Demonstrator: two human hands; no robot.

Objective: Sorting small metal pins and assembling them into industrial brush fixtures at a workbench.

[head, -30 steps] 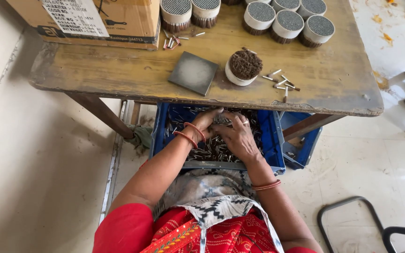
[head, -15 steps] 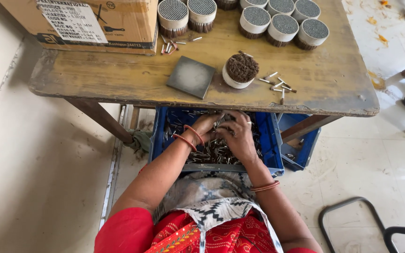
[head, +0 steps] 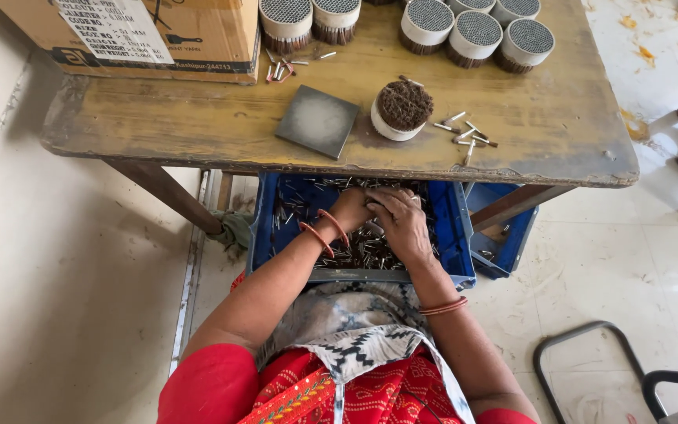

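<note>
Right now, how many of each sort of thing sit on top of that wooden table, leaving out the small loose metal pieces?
Round white-banded bundles standing on end: 6, five in the far row and one nearer, brown-topped
Cardboard box: 1
Flat grey square plate: 1
Total: 8

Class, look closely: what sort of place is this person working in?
Probably a small hand-assembly workshop: a blue crate of small metal pins, round packed bundles on a worn wooden table, and a cardboard box.
</note>
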